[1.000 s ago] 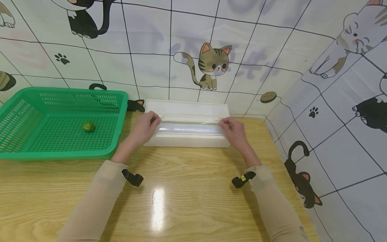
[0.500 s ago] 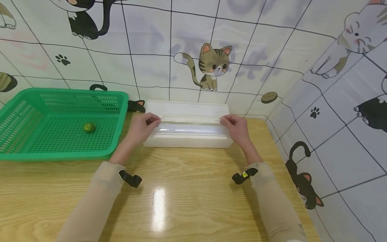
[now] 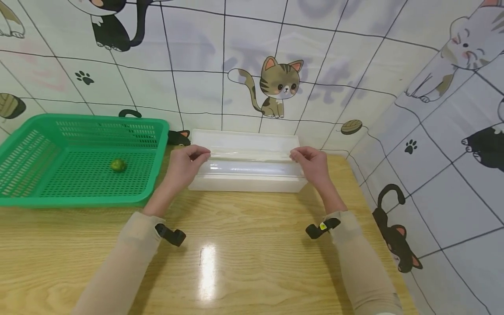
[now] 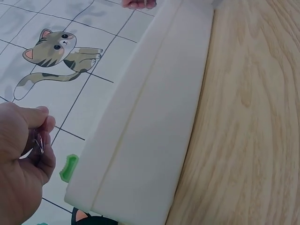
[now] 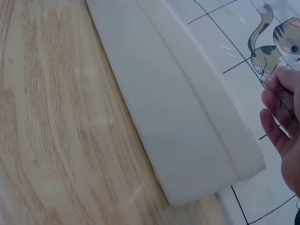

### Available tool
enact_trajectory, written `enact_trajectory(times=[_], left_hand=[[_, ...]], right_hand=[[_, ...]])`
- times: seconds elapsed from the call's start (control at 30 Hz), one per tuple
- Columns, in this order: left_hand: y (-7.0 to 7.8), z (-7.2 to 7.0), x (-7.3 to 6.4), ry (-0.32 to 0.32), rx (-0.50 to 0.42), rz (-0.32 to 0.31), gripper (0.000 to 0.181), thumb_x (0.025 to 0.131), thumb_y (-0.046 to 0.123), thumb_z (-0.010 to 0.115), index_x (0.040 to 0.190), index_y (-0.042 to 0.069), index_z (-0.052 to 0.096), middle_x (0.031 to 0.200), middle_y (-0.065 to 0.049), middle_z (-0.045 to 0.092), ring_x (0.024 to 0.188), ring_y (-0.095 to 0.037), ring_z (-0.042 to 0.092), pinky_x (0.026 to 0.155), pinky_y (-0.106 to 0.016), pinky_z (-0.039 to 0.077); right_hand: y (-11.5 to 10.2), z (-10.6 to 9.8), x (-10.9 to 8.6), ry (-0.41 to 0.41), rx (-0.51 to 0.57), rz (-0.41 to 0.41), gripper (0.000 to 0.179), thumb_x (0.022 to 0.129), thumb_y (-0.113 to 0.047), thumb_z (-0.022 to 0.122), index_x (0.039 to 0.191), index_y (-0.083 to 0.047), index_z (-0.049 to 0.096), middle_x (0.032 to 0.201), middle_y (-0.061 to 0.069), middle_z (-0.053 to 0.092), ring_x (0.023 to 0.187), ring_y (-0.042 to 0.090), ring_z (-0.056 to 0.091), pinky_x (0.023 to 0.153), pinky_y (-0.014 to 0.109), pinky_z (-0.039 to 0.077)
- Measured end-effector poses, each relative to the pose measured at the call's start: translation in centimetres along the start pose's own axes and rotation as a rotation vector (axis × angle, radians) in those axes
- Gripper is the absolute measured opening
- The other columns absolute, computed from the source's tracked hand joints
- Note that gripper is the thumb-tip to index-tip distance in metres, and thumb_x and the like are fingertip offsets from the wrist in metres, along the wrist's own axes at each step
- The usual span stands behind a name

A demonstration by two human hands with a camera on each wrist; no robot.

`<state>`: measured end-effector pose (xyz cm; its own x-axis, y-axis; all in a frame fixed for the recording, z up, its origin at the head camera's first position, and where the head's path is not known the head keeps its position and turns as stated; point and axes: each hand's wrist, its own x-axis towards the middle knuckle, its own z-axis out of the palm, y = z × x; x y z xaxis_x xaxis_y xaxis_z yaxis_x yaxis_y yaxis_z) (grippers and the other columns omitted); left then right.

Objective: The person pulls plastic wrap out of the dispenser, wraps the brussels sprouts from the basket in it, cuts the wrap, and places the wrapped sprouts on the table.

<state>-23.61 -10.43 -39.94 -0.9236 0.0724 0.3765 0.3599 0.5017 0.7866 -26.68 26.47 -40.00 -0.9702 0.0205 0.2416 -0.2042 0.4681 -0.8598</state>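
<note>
A long white cling film dispenser box (image 3: 248,184) stands against the wall with its lid (image 3: 246,141) raised. Inside lies a shiny roll of cling film (image 3: 253,168). At the left end, my left hand (image 3: 182,169) pinches the clear film between thumb and fingers; a crumpled bit shows at its fingertips in the left wrist view. My right hand (image 3: 316,167) pinches the film at the other end, and the right wrist view shows clear film (image 5: 283,101) at its fingers. The film between the hands is nearly invisible.
A green plastic basket (image 3: 94,201) stands to the left, holding one small green round fruit (image 3: 118,165). A small green piece (image 4: 69,168) shows beyond the box in the left wrist view. Cat-patterned sheeting (image 3: 197,87) covers the walls behind and right of the wooden table (image 3: 252,245).
My hands have spread slightly apart, the right one shifting right and a little up, the left a little left. Both keep pinching the film. The box and basket stay in place.
</note>
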Motion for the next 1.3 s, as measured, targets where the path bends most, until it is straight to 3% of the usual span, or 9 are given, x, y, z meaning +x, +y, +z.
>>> enact_trajectory(times=[0.23, 0.4, 0.57, 0.8, 1.07, 1.3], left_hand=[[0.7, -0.5, 0.6, 0.05, -0.082, -0.042, 0.012, 0.097, 0.007, 0.072, 0.102, -0.002, 0.077, 0.09, -0.015, 0.074, 0.075, -0.018, 0.06, 0.063, -0.018, 0.045], [1.2, -1.0, 0.9, 0.043, -0.126, -0.08, 0.014, 0.096, 0.011, 0.074, 0.102, -0.001, 0.078, 0.09, -0.013, 0.075, 0.076, -0.012, 0.062, 0.065, -0.02, 0.047], [2.0, -1.5, 0.9, 0.022, -0.183, -0.103, 0.016, 0.096, 0.012, 0.074, 0.102, -0.002, 0.078, 0.091, -0.011, 0.075, 0.08, -0.013, 0.065, 0.066, -0.021, 0.049], [3.2, -2.4, 0.9, 0.026, -0.267, -0.11, 0.018, 0.096, 0.013, 0.074, 0.104, -0.003, 0.077, 0.09, -0.008, 0.074, 0.088, -0.029, 0.068, 0.072, -0.021, 0.053], [5.2, -3.2, 0.4, 0.018, -0.309, -0.16, 0.025, 0.096, 0.02, 0.075, 0.106, -0.003, 0.076, 0.092, -0.005, 0.074, 0.093, -0.026, 0.067, 0.08, -0.023, 0.053], [6.4, -3.9, 0.3, 0.024, -0.319, -0.15, 0.023, 0.096, 0.017, 0.075, 0.106, -0.003, 0.076, 0.086, 0.003, 0.074, 0.086, -0.015, 0.067, 0.077, -0.021, 0.053]], right_hand=[[-0.7, -1.0, -0.5, -0.019, -0.023, -0.043, 0.03, 0.1, -0.025, 0.071, 0.104, 0.005, 0.075, 0.098, 0.019, 0.075, 0.081, 0.009, 0.066, 0.076, 0.019, 0.053], [-1.4, -1.6, -0.8, -0.033, 0.012, -0.083, 0.027, 0.098, -0.021, 0.073, 0.102, 0.006, 0.075, 0.097, 0.022, 0.074, 0.08, 0.011, 0.067, 0.076, 0.02, 0.054], [-2.3, -2.1, -1.2, -0.025, 0.003, -0.094, 0.026, 0.099, -0.02, 0.072, 0.103, 0.005, 0.075, 0.095, 0.012, 0.076, 0.081, 0.011, 0.067, 0.078, 0.021, 0.054], [-3.0, -2.6, -1.5, -0.006, -0.007, -0.144, 0.024, 0.099, -0.018, 0.071, 0.103, 0.005, 0.076, 0.095, 0.009, 0.076, 0.081, 0.012, 0.068, 0.078, 0.022, 0.056], [-3.9, -3.5, -1.9, -0.006, 0.047, -0.214, 0.018, 0.098, -0.011, 0.072, 0.1, 0.007, 0.076, 0.087, -0.012, 0.074, 0.077, 0.016, 0.068, 0.076, 0.026, 0.057], [-5.2, -4.1, -2.6, -0.001, 0.07, -0.206, 0.015, 0.096, -0.006, 0.073, 0.1, 0.008, 0.076, 0.087, -0.009, 0.075, 0.076, 0.018, 0.067, 0.074, 0.026, 0.057]])
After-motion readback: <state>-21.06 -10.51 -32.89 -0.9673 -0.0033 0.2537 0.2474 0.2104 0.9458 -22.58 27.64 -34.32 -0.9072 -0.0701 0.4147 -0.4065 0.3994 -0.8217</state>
